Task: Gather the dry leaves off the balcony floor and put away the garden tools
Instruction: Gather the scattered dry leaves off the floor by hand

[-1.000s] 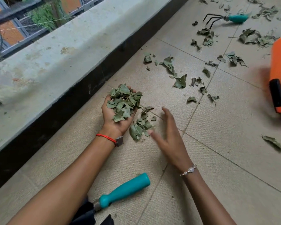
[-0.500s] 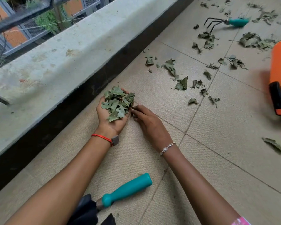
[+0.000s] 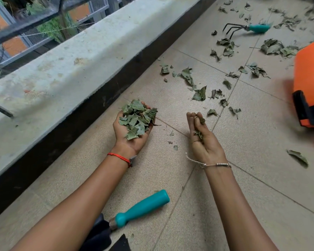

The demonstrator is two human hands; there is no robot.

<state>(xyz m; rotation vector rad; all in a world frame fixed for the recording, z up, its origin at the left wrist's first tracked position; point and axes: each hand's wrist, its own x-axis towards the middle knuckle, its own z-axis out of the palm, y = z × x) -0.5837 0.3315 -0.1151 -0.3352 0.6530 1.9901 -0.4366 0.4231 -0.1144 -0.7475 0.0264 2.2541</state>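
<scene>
My left hand (image 3: 132,136) is turned palm up just above the tiled floor and cups a heap of dry green leaves (image 3: 137,118). To its right my right hand (image 3: 204,140) is also palm up, its fingers curled round a few leaf bits (image 3: 199,124). More dry leaves (image 3: 198,87) lie scattered on the tiles further out. A teal-handled trowel (image 3: 141,208) lies on the floor near me, between my forearms. At the far upper right lies a teal-handled hand rake (image 3: 248,29).
A concrete parapet ledge (image 3: 71,66) with a dark base runs along the left, a railing behind it. An orange and black container (image 3: 310,84) stands at the right edge. One leaf (image 3: 297,157) lies alone at the right. Small crumbs (image 3: 172,142) lie between my hands.
My right hand swept the floor leaves against my left palm, then lifted away to the right and turned palm up with a few bits. The pile beside my left hand is gone from the floor.
</scene>
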